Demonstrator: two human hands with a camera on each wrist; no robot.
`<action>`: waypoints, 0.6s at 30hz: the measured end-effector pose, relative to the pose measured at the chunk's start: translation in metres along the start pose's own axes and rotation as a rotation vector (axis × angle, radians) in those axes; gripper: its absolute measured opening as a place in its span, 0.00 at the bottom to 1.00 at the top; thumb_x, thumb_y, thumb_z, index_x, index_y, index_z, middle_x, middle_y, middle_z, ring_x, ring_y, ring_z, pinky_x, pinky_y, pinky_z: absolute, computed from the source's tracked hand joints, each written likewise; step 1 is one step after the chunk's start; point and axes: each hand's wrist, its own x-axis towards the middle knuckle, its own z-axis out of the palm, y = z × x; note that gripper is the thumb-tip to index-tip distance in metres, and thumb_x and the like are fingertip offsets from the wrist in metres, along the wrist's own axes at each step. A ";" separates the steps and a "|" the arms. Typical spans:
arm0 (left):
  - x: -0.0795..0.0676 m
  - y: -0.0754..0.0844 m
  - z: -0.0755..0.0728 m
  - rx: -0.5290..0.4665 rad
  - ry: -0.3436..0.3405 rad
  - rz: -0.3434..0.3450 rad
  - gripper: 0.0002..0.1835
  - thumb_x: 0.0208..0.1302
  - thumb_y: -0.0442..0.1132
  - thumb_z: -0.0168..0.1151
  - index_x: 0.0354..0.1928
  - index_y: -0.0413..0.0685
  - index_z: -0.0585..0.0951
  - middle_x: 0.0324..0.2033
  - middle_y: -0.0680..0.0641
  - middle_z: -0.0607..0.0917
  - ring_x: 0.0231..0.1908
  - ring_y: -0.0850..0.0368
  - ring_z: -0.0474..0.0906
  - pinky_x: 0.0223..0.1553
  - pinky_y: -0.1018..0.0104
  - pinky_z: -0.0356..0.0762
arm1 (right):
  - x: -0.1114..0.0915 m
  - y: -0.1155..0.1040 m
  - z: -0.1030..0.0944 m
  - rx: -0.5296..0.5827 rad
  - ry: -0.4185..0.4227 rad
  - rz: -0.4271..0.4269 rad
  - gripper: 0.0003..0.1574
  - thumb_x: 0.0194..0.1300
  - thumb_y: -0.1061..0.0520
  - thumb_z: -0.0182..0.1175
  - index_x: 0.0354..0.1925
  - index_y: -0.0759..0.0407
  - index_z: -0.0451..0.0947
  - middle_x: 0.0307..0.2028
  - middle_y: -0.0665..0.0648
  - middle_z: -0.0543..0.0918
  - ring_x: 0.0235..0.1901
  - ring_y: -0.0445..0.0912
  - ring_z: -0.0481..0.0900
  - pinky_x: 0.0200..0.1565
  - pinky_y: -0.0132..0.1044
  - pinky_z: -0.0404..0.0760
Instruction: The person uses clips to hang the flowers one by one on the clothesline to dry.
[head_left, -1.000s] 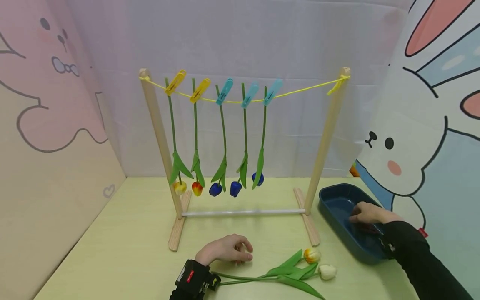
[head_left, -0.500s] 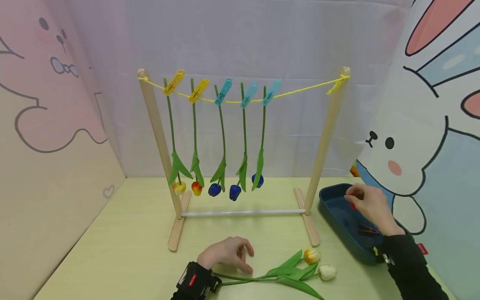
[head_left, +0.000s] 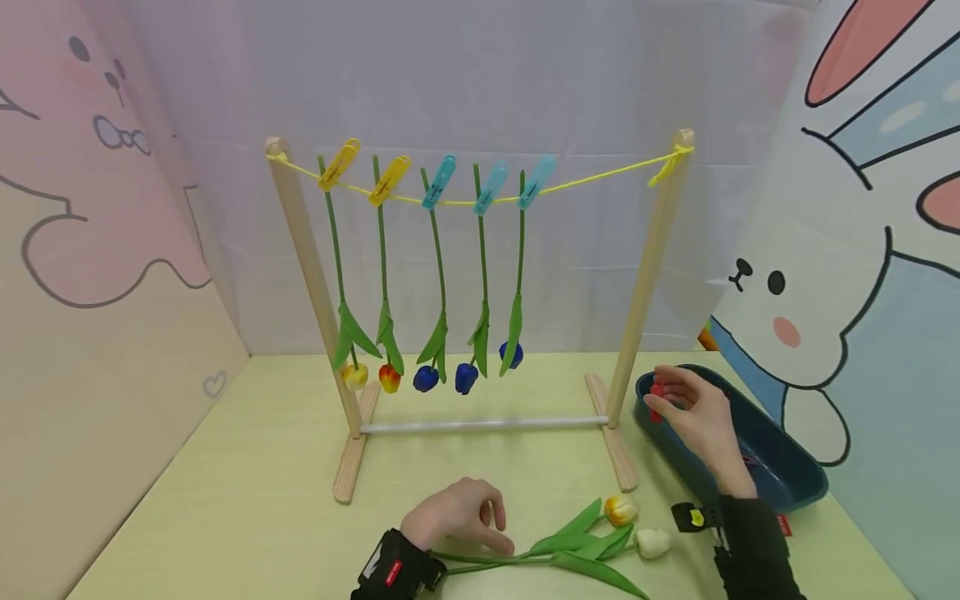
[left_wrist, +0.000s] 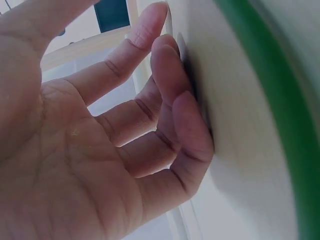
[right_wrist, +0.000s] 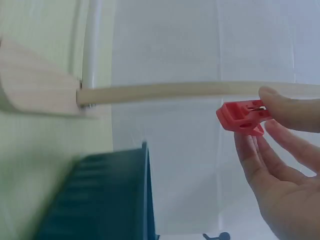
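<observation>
My right hand [head_left: 701,421] pinches a red clothespin [right_wrist: 242,117] between thumb and fingers, above the left rim of the dark blue basin [head_left: 795,492]. Close by my left hand [head_left: 459,515], whose loosely bent fingers rest on the table and hold nothing, lie two tulip stems. One of these tulips has a yellow-orange bloom [head_left: 621,509], the other a white bloom [head_left: 652,543]. On the yellow line [head_left: 600,177], several tulips hang bloom-down. Yellow clothespins [head_left: 340,165] hold the two at the left, and blue clothespins [head_left: 438,182] hold the others.
A wooden post [head_left: 648,283] stands between the line's right end and the basin, on a flat wooden foot [head_left: 611,433]. Its twin post [head_left: 311,275] rises at the left. A white rod [head_left: 483,425] joins them low down. Something reddish lies inside the basin.
My right hand has come up out of the basin with the red clothespin and moved left to its rim. My left hand has stayed nearly in place, shifting slightly down.
</observation>
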 end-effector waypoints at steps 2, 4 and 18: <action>-0.001 0.002 0.002 0.038 0.009 0.000 0.12 0.54 0.46 0.78 0.28 0.53 0.82 0.23 0.57 0.75 0.25 0.64 0.67 0.27 0.72 0.62 | -0.002 0.000 0.005 0.037 -0.008 0.038 0.23 0.66 0.61 0.67 0.58 0.66 0.78 0.45 0.63 0.85 0.39 0.18 0.74 0.44 0.13 0.73; -0.002 0.005 0.004 0.093 0.019 0.000 0.13 0.51 0.47 0.80 0.27 0.55 0.82 0.24 0.58 0.75 0.26 0.64 0.68 0.27 0.71 0.65 | -0.003 0.002 0.009 0.060 -0.021 0.057 0.20 0.68 0.59 0.66 0.55 0.67 0.81 0.40 0.57 0.87 0.37 0.20 0.77 0.42 0.16 0.76; 0.000 0.005 0.007 0.163 0.036 0.001 0.11 0.49 0.38 0.80 0.20 0.51 0.84 0.22 0.60 0.75 0.26 0.67 0.67 0.28 0.73 0.66 | -0.004 0.001 0.021 0.294 0.074 0.041 0.18 0.77 0.61 0.53 0.35 0.75 0.81 0.22 0.41 0.80 0.24 0.38 0.72 0.31 0.31 0.70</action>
